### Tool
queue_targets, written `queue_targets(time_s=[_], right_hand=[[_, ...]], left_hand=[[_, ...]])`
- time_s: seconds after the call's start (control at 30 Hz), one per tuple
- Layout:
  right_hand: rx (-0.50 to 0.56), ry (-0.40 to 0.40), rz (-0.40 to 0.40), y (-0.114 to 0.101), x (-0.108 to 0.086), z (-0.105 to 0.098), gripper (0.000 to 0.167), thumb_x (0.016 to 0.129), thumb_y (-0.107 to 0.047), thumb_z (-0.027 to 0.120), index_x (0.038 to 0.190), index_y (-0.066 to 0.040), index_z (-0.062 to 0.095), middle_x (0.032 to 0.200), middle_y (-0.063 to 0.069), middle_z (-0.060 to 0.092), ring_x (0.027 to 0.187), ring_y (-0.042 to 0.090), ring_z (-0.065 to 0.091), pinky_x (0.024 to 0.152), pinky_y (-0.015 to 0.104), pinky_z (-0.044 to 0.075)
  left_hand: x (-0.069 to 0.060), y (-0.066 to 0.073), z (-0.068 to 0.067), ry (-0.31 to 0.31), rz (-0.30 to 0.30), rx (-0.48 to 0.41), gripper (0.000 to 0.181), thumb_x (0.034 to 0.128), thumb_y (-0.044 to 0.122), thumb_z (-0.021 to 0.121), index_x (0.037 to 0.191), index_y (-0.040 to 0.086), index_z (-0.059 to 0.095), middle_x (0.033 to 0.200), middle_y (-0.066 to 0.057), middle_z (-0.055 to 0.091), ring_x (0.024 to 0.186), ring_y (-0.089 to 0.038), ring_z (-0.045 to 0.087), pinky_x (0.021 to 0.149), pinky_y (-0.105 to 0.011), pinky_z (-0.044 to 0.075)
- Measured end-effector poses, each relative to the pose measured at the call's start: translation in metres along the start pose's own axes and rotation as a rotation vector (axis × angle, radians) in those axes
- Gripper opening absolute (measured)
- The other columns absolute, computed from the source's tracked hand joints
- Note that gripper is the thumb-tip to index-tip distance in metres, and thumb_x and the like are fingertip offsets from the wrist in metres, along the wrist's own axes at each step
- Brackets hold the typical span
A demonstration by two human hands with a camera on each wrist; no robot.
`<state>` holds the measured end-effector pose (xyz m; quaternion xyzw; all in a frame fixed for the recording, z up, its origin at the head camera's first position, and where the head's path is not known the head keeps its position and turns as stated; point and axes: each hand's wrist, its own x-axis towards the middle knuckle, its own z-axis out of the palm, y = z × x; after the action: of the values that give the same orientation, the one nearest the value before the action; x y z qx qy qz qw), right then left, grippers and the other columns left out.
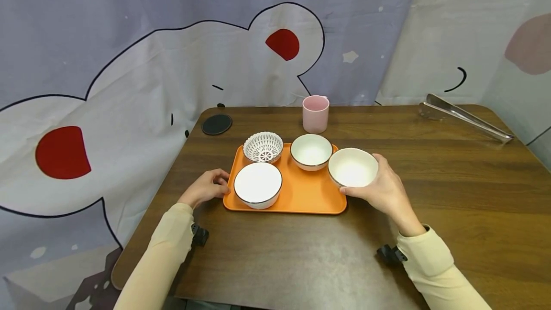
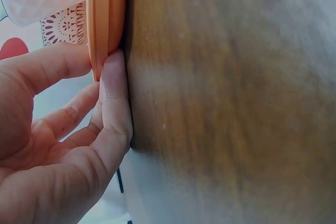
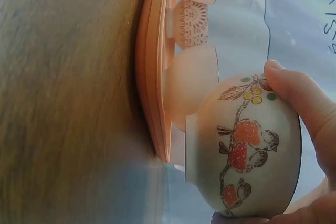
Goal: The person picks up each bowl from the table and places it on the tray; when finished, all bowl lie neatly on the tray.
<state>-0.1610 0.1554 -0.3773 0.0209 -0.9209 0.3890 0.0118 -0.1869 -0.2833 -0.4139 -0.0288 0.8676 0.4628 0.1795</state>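
Note:
My right hand (image 1: 391,196) grips a white bowl (image 1: 353,168) at its rim, holding it above the right end of an orange tray (image 1: 307,195). In the right wrist view birds and berries decorate this bowl's outside. My left hand (image 1: 206,188) pinches the tray's left edge between thumb and finger; the left wrist view shows the tray rim (image 2: 107,19) there. On the tray stand a dark-rimmed white bowl (image 1: 258,183) at front left, a black-and-white patterned bowl (image 1: 263,147) behind it, and a pale bowl (image 1: 311,150) at back right.
Behind the tray a pink mug (image 1: 315,115) stands on the wooden table (image 1: 284,257). A round black coaster (image 1: 217,124) lies at the back left, and metal tongs (image 1: 467,119) at the back right. A printed curtain (image 1: 241,61) hangs along the table's far edge.

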Motion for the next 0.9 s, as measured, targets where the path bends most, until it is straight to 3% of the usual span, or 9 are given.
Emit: queue_targets(time_s=[0.9], right_hand=[[0.018, -0.019, -0.047, -0.012, -0.012, 0.015, 0.118, 0.059, -0.046, 0.091, 0.147, -0.001, 0.028, 0.136, 0.024, 0.049, 0.116, 0.043, 0.053, 0.090, 0.054, 0.047]], left_hand=[[0.001, -0.002, -0.001, -0.010, -0.003, -0.015, 0.044, 0.0877, 0.004, 0.063, 0.129, -0.005, 0.050, 0.098, -0.011, 0.052, 0.085, -0.020, 0.059, 0.080, -0.031, 0.057]])
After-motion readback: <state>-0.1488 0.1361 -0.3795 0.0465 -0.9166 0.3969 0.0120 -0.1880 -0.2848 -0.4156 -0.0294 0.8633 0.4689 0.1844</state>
